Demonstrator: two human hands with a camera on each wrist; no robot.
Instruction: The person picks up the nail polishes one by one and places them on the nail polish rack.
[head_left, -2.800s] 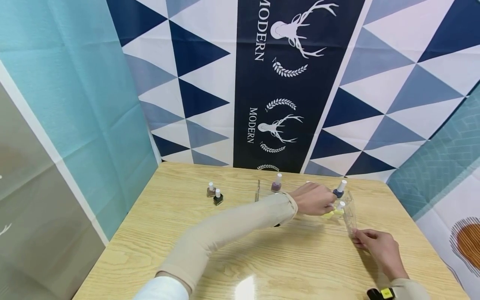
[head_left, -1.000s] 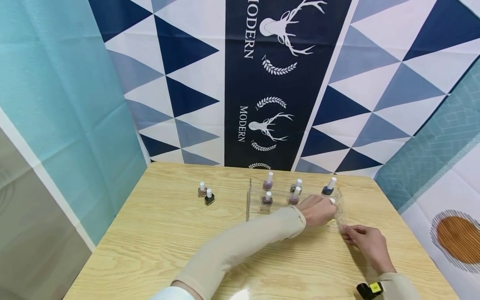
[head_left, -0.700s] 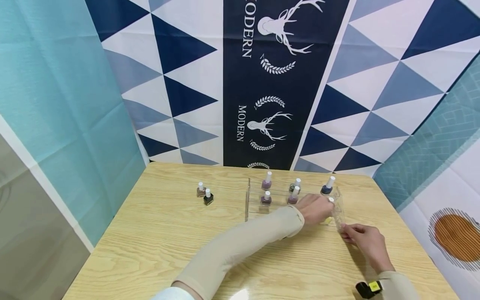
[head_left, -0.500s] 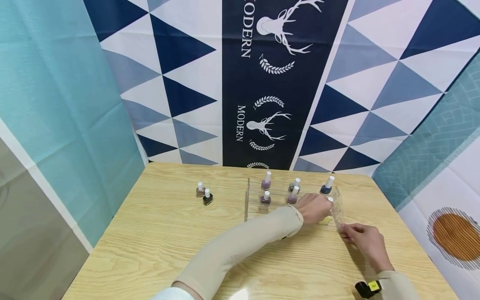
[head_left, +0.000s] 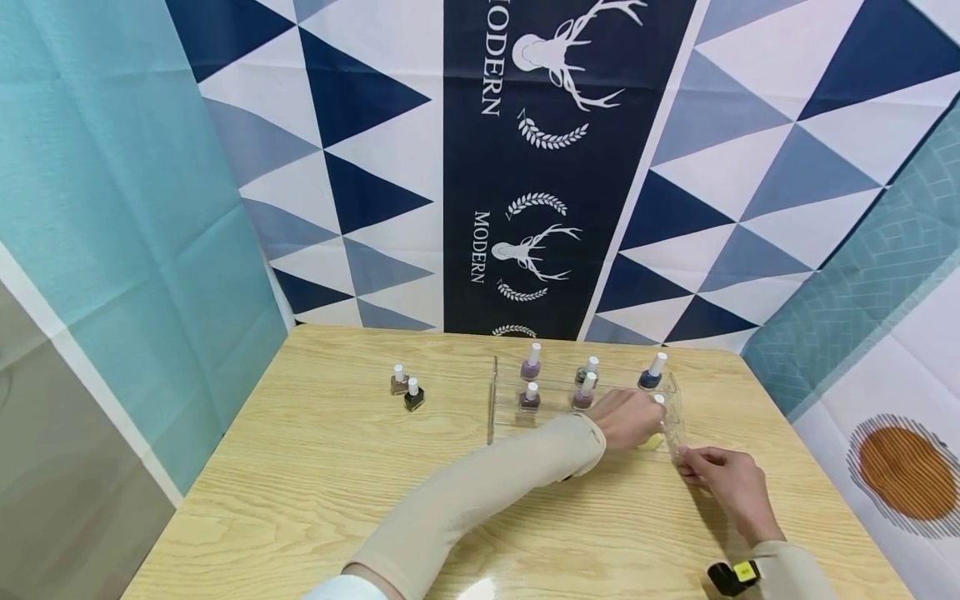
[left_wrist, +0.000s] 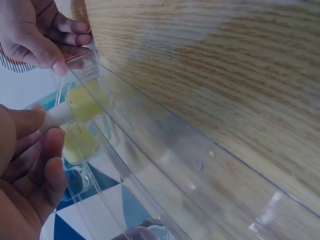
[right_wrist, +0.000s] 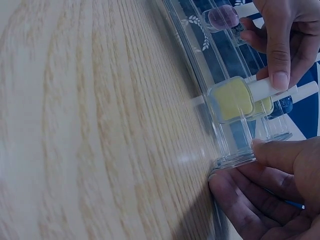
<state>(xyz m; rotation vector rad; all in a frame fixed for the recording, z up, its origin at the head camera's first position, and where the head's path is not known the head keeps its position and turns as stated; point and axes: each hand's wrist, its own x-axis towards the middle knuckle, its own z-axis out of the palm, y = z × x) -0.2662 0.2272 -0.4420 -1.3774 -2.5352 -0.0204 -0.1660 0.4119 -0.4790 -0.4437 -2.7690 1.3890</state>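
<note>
My left hand (head_left: 630,418) pinches the white cap of a yellow nail polish bottle (right_wrist: 232,100) between thumb and fingers. That bottle stands upright on the lowest front step of a clear stepped rack (head_left: 492,408), close to its right end. My right hand (head_left: 731,483) grips the rack's front right corner with thumb and fingertips. Behind the held bottle sits a second yellow bottle (left_wrist: 80,143), one step up. A dark blue bottle (head_left: 650,377) is on the top step at the right. In the head view the left hand mostly hides the held bottle.
Elsewhere on the rack stand purple bottles (head_left: 530,367) and a dark glittery one (head_left: 587,372). A brownish bottle (head_left: 400,382) and a black bottle (head_left: 413,397) stand on the wooden table (head_left: 300,483), left of the rack. Patterned cloth (head_left: 555,167) hangs behind the table.
Left hand has come down and toward the rack's right end, with the yellow bottle now on the front step. The right hand keeps its grip on the corner. The head view has shifted slightly.
</note>
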